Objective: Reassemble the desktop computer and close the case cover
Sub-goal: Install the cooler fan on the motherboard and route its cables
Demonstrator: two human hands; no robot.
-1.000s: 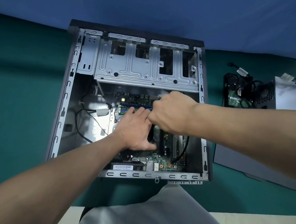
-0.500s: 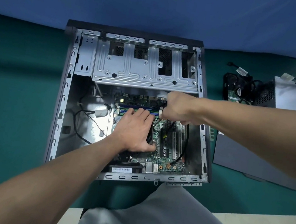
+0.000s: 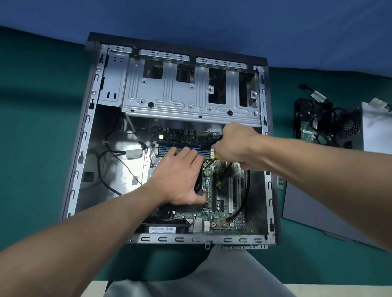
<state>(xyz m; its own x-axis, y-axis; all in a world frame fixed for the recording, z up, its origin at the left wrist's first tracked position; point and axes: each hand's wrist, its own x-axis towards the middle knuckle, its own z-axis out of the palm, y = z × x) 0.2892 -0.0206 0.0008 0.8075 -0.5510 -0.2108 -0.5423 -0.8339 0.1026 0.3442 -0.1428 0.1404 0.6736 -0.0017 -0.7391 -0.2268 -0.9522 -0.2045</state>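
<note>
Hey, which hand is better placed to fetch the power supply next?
Right, likely. The power supply sits right of the case, on the side of the right hand; the left hand lies flat inside the case, farther off.

Head camera looks steeply down, close over the open case (image 3: 84, 133).

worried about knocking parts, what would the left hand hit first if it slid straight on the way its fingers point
Most likely the memory sticks: the left hand points away from the person straight at them and looks nearly touching, though depth is unclear from this view.
</note>
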